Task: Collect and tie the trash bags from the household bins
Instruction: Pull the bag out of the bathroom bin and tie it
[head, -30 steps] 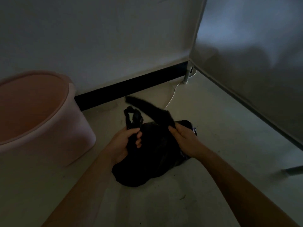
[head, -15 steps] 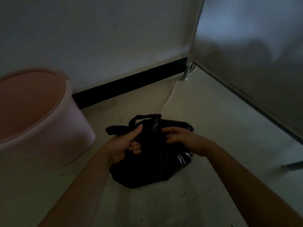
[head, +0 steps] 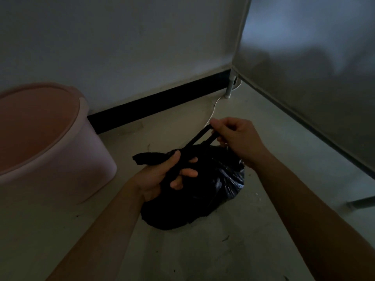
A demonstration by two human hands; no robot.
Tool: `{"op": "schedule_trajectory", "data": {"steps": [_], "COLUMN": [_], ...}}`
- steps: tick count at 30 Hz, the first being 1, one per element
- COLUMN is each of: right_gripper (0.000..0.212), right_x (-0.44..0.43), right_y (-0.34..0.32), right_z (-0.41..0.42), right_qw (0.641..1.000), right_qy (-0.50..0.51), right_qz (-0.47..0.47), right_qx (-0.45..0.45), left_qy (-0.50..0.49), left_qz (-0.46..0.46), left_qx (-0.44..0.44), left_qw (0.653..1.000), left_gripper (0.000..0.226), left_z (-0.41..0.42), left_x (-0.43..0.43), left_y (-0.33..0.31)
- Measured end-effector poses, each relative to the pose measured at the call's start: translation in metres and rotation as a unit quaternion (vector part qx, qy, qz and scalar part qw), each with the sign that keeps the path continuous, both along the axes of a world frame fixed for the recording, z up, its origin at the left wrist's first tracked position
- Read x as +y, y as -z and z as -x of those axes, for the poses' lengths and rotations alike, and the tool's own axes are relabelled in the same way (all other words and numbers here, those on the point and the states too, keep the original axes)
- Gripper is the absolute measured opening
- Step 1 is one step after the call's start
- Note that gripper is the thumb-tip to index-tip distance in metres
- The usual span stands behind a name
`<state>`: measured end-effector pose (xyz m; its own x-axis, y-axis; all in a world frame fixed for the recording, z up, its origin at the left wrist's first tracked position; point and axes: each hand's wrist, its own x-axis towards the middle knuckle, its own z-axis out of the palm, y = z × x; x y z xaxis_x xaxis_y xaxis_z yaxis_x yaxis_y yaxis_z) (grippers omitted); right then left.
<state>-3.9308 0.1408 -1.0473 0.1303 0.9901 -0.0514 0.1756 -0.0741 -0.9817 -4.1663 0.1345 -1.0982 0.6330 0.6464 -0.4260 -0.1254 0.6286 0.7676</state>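
A filled black trash bag (head: pixel 203 199) lies on the pale floor in dim light. My left hand (head: pixel 162 177) grips one twisted handle of the bag at its top left, with the handle's end sticking out to the left. Up and to the right, my right hand (head: pixel 235 136) pinches the other handle and holds it taut above the bag. The two handles cross between my hands. A pink bin (head: pixel 67 159) without a liner stands on the floor to the left.
A white wall with a black baseboard (head: pixel 158 104) runs behind. A grey fabric panel (head: pixel 314 78) on a white frame closes the right side. A thin white cable (head: pixel 213 110) runs along the floor behind the bag. A metal leg (head: pixel 361 203) shows at far right.
My right hand has lifted from the bag's top, up and to the right, pulling a handle taut. My left hand keeps its grip on the other handle.
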Motion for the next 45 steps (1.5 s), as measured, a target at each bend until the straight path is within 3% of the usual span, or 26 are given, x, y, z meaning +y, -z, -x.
{"op": "schedule_trajectory", "data": {"steps": [2,4,6,9,15,18,22,25,27,29,30,33,36,39,41,45], "right_gripper": [0.029,0.026,0.013,0.011,0.013,0.019,0.054,0.087,0.069,0.029,0.018,0.024,0.012,0.029,0.027,0.026], "right_x": [-0.004,-0.009,-0.015,-0.022,-0.025,-0.021,-0.013,-0.008,-0.001,-0.001,-0.002,-0.008,-0.01,-0.014,-0.02,-0.029], "right_y": [-0.005,-0.003,0.006,0.022,0.04,0.038,0.037,0.041,0.052,0.053,0.052,0.054,0.055,0.056,0.056,0.051], "right_z": [-0.003,-0.006,-0.008,-0.002,0.015,0.007,0.005,0.017,0.019,0.015,0.012,0.01,0.009,0.007,0.01,0.014], "right_qw": [0.995,0.983,0.971,0.948,0.936,0.94,0.973,0.945,0.922,0.945,0.959,0.975,0.965,0.938,0.928,0.92], "right_qy": [-0.047,-0.118,-0.185,-0.246,-0.276,-0.276,-0.142,-0.168,-0.206,-0.198,-0.184,-0.168,-0.204,-0.255,-0.274,-0.251], "right_qz": [0.033,0.083,0.129,0.195,0.22,0.19,0.041,-0.053,-0.084,-0.047,-0.009,0.062,0.128,0.226,0.254,0.288], "right_qx": [0.087,0.113,0.076,0.045,0.002,-0.064,-0.178,-0.276,-0.316,-0.254,-0.215,-0.132,-0.102,-0.062,-0.005,0.086], "left_qy": [-0.016,-0.054,-0.125,-0.197,-0.193,-0.179,-0.138,-0.077,-0.042,-0.027,-0.033,-0.081,-0.195,-0.308,-0.329,-0.314], "left_qz": [0.046,0.084,0.069,0.054,0.061,0.046,0.02,-0.013,-0.035,-0.062,-0.077,-0.12,-0.119,-0.018,0.046,0.065], "left_qx": [-0.044,-0.075,-0.091,-0.112,-0.135,-0.143,-0.147,-0.125,-0.1,-0.048,-0.01,0.12,0.18,0.045,-0.064,-0.112], "left_qw": [0.998,0.992,0.986,0.972,0.97,0.972,0.979,0.989,0.993,0.997,0.996,0.982,0.957,0.95,0.941,0.94], "left_gripper": [0.062,0.061,0.05,0.033,0.021,0.024,0.029,0.025,0.024,0.026,0.028,0.031,0.034,0.042,0.046,0.047], "left_z": [0.002,0.004,0.005,0.003,0.001,0.0,0.002,-0.002,-0.003,0.0,0.003,0.008,0.005,0.0,-0.003,-0.007], "left_x": [0.002,0.006,0.009,0.012,0.012,0.014,0.017,0.014,0.013,0.017,0.019,0.023,0.023,0.022,0.02,0.016], "left_y": [0.002,0.001,0.003,0.001,-0.007,-0.009,-0.009,-0.012,-0.016,-0.018,-0.018,-0.015,-0.01,-0.009,-0.013,-0.023]}}
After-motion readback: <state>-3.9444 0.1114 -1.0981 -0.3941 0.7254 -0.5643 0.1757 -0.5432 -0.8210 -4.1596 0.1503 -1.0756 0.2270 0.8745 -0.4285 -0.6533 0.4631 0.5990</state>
